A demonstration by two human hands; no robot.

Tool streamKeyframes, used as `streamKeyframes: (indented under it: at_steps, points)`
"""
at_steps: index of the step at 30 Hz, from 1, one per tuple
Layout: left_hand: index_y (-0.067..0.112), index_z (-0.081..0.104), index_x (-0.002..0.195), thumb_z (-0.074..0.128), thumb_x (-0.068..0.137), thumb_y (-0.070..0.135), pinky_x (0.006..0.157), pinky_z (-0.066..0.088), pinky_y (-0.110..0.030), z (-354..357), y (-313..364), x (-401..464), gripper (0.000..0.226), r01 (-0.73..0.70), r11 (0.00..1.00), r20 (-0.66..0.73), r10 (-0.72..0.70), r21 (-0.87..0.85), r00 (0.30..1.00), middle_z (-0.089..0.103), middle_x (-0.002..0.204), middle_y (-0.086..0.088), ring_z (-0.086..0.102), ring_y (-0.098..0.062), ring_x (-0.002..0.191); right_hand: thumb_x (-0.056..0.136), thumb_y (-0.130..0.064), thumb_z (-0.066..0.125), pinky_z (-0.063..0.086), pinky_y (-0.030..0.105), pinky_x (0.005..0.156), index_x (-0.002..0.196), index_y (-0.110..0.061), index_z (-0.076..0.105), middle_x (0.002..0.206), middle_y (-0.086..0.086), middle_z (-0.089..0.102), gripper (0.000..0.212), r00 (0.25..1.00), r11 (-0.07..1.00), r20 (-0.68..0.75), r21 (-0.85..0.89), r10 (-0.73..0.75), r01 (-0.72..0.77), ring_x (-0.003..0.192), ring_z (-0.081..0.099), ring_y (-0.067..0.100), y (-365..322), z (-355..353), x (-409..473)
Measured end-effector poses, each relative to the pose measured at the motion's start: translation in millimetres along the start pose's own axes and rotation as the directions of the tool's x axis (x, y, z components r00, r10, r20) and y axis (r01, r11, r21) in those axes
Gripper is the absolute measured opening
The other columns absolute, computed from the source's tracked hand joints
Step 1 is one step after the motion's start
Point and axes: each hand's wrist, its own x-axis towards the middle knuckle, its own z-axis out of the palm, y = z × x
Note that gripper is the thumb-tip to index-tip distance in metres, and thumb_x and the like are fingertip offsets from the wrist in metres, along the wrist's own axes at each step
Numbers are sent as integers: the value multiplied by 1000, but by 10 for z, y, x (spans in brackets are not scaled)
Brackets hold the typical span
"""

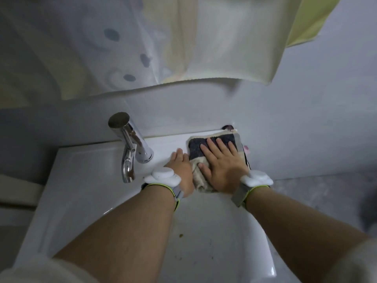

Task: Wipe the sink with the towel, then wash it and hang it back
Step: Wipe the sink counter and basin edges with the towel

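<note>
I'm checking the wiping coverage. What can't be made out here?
Head view only:
- Sink drain: hidden by the forearms.
- Surface under the towel: covered by it and the right hand.
- Left hand fingertips: behind the towel's edge.
- Sink's near rim: cut off by the frame.

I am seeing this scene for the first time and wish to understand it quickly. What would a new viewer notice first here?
First, the right hand pressed flat, fingers spread, on a folded dark grey and beige terry towel at the back ledge of the white ceramic sink. The left hand rests beside it, against the towel's left edge. Left of both hands stands a shiny chrome tap, and brown specks dot the basin below.
</note>
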Motion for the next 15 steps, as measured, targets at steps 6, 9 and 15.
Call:
streamKeyframes:
  at_steps: [6, 9, 15]
  points:
    - [1, -1, 155, 52, 94, 27, 117, 19, -42, -131, 45, 32, 85, -15, 996, 84, 7, 89, 996, -8, 163, -16, -2, -31, 151, 93, -55, 1, -6, 44, 120, 156, -24, 12, 165, 1, 6, 72, 998, 999, -41, 6, 38, -38, 151, 3, 23, -43, 61, -140]
    - [1, -4, 155, 53, 94, 31, 118, 20, -44, -149, 62, 31, 89, 1, 997, 116, -10, 84, 993, -12, 163, -16, -3, -32, 151, 97, -51, 16, 3, 45, 117, 151, -20, 34, 159, 6, 28, 65, 995, 998, -91, 34, 48, -45, 148, 23, 28, -63, 104, -285]
    - [-4, -6, 153, 45, 97, 23, 119, 18, -46, -80, 80, 74, 80, 8, 988, 113, -26, 157, 993, -10, 161, -22, -2, -37, 150, 86, -59, -7, -10, 43, 119, 156, -29, 7, 165, -4, 0, 77, 1000, 1000, -26, 22, -4, 4, 151, -5, 20, 146, -1, 22]
